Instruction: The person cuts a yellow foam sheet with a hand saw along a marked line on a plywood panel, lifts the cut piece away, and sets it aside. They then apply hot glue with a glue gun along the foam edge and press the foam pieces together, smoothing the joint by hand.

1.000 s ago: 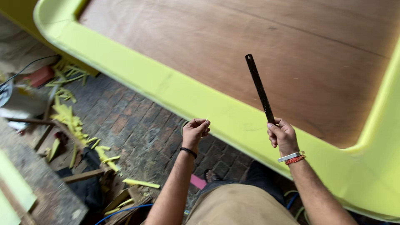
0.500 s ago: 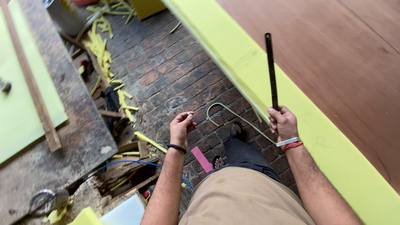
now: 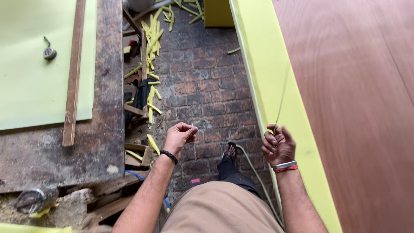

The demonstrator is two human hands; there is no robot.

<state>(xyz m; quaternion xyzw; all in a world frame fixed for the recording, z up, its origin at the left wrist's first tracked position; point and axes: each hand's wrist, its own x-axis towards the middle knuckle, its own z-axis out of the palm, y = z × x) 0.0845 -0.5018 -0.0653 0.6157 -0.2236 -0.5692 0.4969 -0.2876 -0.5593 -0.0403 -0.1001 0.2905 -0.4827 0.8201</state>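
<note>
My right hand (image 3: 279,146) grips the lower end of a long thin dark metal strip (image 3: 282,97). The strip rises edge-on and blurred over the yellow-green edge (image 3: 269,64) of a large brown wooden panel (image 3: 358,99). My left hand (image 3: 179,137) hovers over the brick floor (image 3: 202,82) with thumb and fingertips pinched on a tiny pale pin-like piece (image 3: 192,124). It wears a black wristband; the right wrist carries a silver and a red band. My tan trouser leg and sandalled foot (image 3: 230,151) are between the hands.
On the left, a worn workbench (image 3: 108,129) holds a pale green sheet (image 3: 34,77), a wooden strip (image 3: 74,73) and a tape measure (image 3: 49,52). Yellow-green offcuts (image 3: 152,39) and wood scraps litter the floor. A pale hose (image 3: 254,172) runs beside the panel.
The view has swung further left and down, bringing the workbench in. The strip in my right hand has turned from flat-on to edge-on. Both hands keep their hold.
</note>
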